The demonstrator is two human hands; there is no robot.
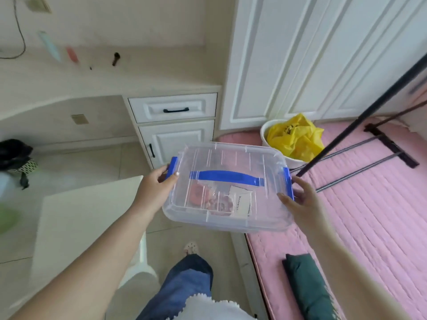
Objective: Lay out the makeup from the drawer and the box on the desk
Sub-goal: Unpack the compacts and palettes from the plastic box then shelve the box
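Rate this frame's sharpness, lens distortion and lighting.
Head view: left edge smeared with blur, desk items soft; clear box and both hands, left hand and right hand, fairly sharp; wide-angle bending of wardrobe doors; even, soft light, no harsh glare.

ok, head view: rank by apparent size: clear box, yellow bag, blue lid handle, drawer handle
1. clear box, though nearest the camera
2. yellow bag
3. blue lid handle
4. drawer handle, farther off, so unsure against the lid handle

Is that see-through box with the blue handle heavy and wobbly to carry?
Probably light: the clear box looks mostly empty, with only a few small items inside. It seems stiff, since its ribbed plastic keeps its shape between the left hand and right hand. The loose items may slide if it tilts.
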